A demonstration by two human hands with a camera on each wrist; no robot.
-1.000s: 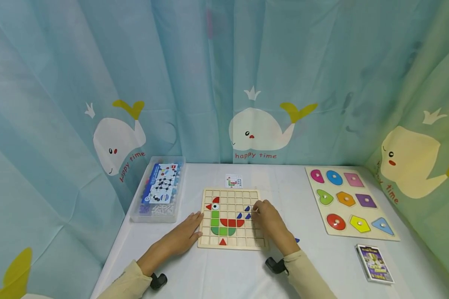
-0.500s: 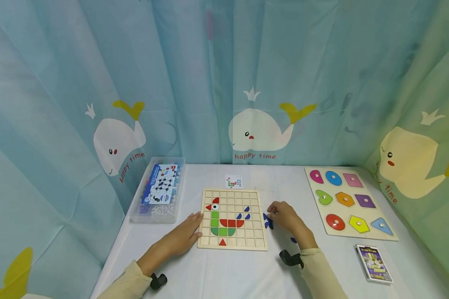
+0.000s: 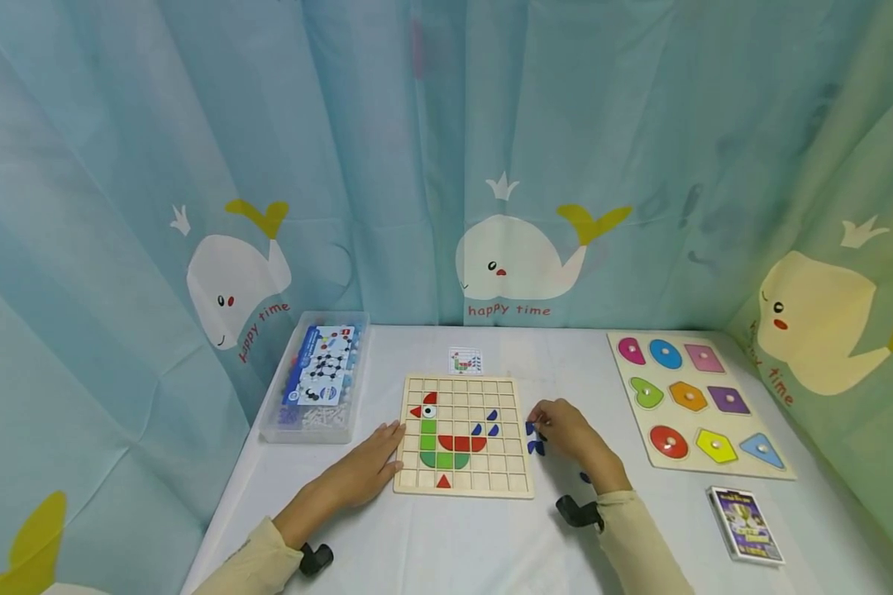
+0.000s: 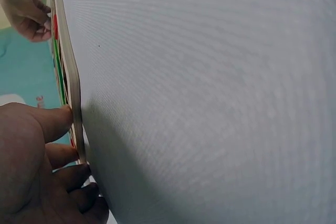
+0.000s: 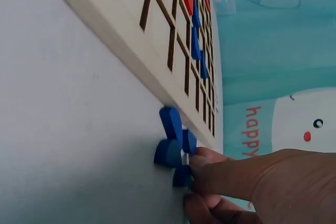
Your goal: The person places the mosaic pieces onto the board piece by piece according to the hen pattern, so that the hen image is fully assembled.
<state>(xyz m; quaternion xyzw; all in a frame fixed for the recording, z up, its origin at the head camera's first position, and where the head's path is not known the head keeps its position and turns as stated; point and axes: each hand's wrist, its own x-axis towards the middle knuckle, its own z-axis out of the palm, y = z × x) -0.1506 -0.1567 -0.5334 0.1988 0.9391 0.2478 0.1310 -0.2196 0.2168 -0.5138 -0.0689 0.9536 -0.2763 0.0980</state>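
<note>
A wooden grid board [image 3: 491,481] lies on the table with red, green and blue pieces forming a bird. My left hand [image 3: 368,467] rests against its left edge, fingers fairly straight; in the left wrist view the thumb [image 4: 55,121] touches the board's rim. Off the right edge, my right hand [image 3: 569,431] has its bent fingers at a small cluster of blue pieces [image 3: 532,447]. In the right wrist view the thumb tip meets these blue blocks [image 5: 169,153]; whether a block is pinched is hidden. Three blue pieces [image 3: 494,430] sit in the board's right part.
Behind the board lies a small picture card [image 3: 465,361] with a bird pattern. A clear plastic box [image 3: 316,380] stands at left. A shape puzzle board [image 3: 695,450] and a card pack [image 3: 745,525] lie at right. Another blue piece [image 3: 584,478] lies by the right wrist.
My right hand has moved right, from the board's right edge to the blue pieces beside it, and has stayed there for the last half second. The left hand has not moved.
</note>
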